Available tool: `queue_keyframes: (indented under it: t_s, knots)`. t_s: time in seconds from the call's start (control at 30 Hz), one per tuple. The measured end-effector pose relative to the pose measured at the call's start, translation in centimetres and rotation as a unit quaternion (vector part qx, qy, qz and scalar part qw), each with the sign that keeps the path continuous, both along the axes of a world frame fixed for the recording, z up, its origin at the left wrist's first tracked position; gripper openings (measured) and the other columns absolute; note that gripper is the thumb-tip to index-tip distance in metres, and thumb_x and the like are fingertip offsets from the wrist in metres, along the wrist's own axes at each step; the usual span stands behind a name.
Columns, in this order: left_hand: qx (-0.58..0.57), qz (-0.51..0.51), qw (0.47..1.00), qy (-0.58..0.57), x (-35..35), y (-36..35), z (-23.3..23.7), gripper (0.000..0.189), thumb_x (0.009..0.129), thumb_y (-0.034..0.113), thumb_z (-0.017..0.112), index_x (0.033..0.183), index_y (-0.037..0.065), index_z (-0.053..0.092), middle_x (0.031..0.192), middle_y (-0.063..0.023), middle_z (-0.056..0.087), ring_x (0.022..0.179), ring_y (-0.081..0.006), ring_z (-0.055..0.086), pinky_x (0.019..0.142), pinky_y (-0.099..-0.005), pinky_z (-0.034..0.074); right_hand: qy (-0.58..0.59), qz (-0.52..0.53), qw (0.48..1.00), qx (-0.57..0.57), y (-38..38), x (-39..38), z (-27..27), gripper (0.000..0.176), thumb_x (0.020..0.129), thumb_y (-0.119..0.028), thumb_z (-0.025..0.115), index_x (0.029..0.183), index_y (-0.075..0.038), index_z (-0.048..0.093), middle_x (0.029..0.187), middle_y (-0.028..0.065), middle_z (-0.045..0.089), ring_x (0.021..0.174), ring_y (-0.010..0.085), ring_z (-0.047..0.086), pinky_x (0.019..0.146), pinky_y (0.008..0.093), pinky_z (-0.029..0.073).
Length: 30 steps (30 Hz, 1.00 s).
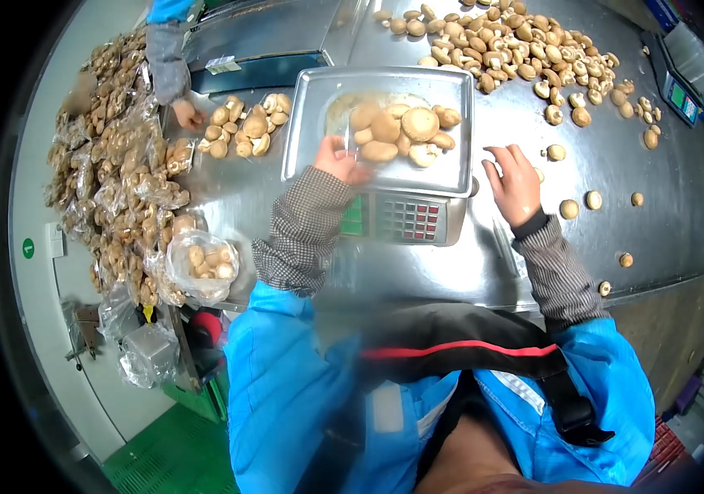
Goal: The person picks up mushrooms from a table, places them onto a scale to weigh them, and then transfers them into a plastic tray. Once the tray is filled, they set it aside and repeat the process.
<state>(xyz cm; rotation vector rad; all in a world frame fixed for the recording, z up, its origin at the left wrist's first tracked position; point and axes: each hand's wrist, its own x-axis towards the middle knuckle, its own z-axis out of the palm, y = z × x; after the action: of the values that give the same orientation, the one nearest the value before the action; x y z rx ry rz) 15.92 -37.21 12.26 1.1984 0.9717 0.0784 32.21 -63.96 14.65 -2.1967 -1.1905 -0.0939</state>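
Note:
A square metal weighing pan point(298, 123) holds a small heap of brown-capped mushrooms point(419, 123). My left hand point(342, 161) is over the pan's left side, close to the mushrooms, fingers apart and slightly blurred; I see nothing held in it. Just off the pan's right edge, my right hand point(516, 186) hovers with thumb and fingers bent but separated, holding nothing visible. Below the pan sits the scale's keypad point(411, 221) with its green display point(353, 216). One mushroom point(539, 174) is partly hidden behind my right hand.
Loose mushrooms point(525, 45) are piled at the back right, with stray ones point(569, 209) nearer. Bagged mushrooms point(121, 177) cover the left side; an open bag point(204, 265) stands at the front left. Another person's hand point(188, 115) is beside two mushroom groups point(260, 125). A second scale point(681, 95) stands far right.

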Motion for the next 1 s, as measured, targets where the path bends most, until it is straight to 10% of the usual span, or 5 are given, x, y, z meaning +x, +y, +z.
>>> queue_keyframes:
  t_s: [0.17,0.63,0.87,1.0]
  knots:
    - [-0.045,0.015,0.996,-0.072,-0.9,1.5,-1.5,0.052,0.085,-0.012,0.037,0.132,0.004,0.020,0.123,-0.0282,0.047,0.096,-0.0409,0.065,0.079,-0.0451,0.060,0.039,-0.075,0.949,-0.303,-9.4,-3.6,-6.2,0.023,0.082,-0.022,0.067,0.093,-0.005,0.056,0.079,0.0160,0.063,0.069,0.0345,0.064,0.062,0.0444,0.052]
    - [0.020,0.269,0.940,-0.211,7.3,12.3,2.3,0.052,0.090,-0.009,0.045,0.134,0.003,0.020,0.119,-0.0350,0.051,0.096,-0.0426,0.065,0.076,-0.0388,0.061,0.054,-0.111,0.970,-0.208,-11.0,-5.6,-9.3,0.010,0.078,-0.009,0.065,0.076,-0.002,0.058,0.078,0.0146,0.061,0.070,0.0332,0.061,0.062,0.0426,0.050]
    - [0.369,-0.010,0.914,-0.167,6.3,23.8,-6.8,0.033,0.098,0.003,0.039,0.127,-0.011,0.035,0.130,-0.0322,0.046,0.121,-0.0390,0.051,0.101,-0.0515,0.047,0.053,-0.117,0.969,-0.213,-10.6,-5.9,-8.7,0.009,0.080,-0.009,0.063,0.077,-0.003,0.058,0.079,0.0128,0.060,0.072,0.0321,0.062,0.063,0.0421,0.051]
    - [0.385,0.086,0.914,-0.092,6.7,17.0,-3.0,0.058,0.089,0.023,0.062,0.136,0.000,0.038,0.126,-0.0212,0.051,0.120,-0.0274,0.053,0.100,-0.0357,0.046,0.041,-0.114,0.970,-0.210,-10.8,-6.0,-8.8,0.008,0.080,-0.010,0.062,0.077,-0.003,0.058,0.078,0.0124,0.060,0.072,0.0311,0.062,0.062,0.0412,0.051]
